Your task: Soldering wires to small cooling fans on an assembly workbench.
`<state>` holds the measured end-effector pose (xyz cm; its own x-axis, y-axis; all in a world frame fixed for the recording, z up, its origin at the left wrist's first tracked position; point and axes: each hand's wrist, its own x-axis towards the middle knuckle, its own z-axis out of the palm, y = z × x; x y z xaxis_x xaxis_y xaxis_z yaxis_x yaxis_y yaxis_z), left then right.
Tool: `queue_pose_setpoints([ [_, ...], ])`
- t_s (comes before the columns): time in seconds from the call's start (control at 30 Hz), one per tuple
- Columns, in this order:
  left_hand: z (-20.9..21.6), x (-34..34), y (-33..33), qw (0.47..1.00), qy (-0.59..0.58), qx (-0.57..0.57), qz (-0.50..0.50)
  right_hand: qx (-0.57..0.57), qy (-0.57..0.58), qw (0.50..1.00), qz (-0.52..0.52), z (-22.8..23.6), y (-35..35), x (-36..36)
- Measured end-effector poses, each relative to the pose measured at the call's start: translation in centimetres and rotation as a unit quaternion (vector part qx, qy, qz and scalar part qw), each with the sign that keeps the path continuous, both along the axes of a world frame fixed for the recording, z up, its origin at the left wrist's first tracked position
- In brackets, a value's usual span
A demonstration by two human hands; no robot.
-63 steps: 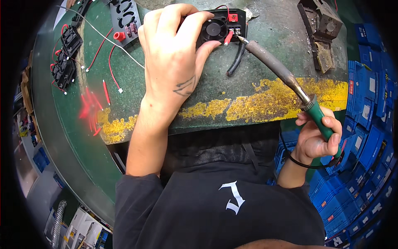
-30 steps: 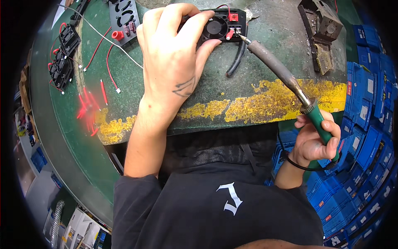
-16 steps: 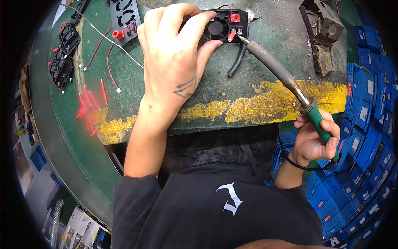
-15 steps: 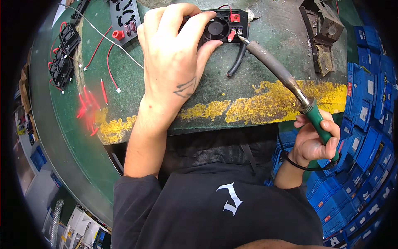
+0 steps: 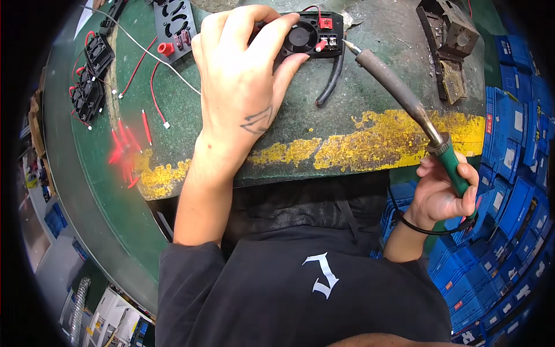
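Note:
My left hand [image 5: 240, 81] grips a black panel with a round cooling fan [image 5: 300, 37] at the far middle of the bench, thumb and fingers closed on its left side. A red connector [image 5: 326, 24], a short red wire piece [image 5: 321, 45] and shiny metal terminals [image 5: 332, 42] sit at the panel's right end. A thick black cable [image 5: 330, 87] runs from that end toward me. My right hand [image 5: 442, 194] is closed round the green handle of a soldering iron [image 5: 399, 87]. The iron's tip points at the panel's right edge, a little apart from it.
More fan units [image 5: 92, 75] and a dark slotted panel [image 5: 175, 29] lie at the left, with loose red wires [image 5: 124, 144] nearer me. A soldering iron stand [image 5: 454, 40] is at the far right. Blue bins [image 5: 509, 162] are stacked beyond the bench's right edge.
My right hand has drawn the soldering iron back to the right, so its tip has come off the terminals. The panel in my left hand has shifted very slightly.

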<state>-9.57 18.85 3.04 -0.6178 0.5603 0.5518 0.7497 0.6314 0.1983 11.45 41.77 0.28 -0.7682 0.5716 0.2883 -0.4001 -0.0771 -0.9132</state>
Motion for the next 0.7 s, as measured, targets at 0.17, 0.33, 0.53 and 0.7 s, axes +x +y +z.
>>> queue_pose_setpoints([
  [0.17, -1.1, -0.5, -0.9, 1.0, 0.003, 0.015, -0.002, -0.099, -0.026, 0.992, -0.079, 0.2, 0.4, 0.6],
  [0.33, -1.7, -0.9, -0.8, 0.999, 0.033, 0.029, -0.023, -0.154, -0.049, 0.984, -0.077, 1.1, 1.8, 2.1],
  [0.53, -1.4, -0.6, -0.8, 0.999, 0.036, 0.029, -0.017, -0.097, -0.012, 0.974, -0.204, 3.0, 4.4, 5.4],
  [0.7, -1.5, -0.6, -0.8, 0.998, 0.046, 0.036, -0.017, -0.011, -0.055, 0.954, -0.295, 3.4, 6.1, 7.6],
])
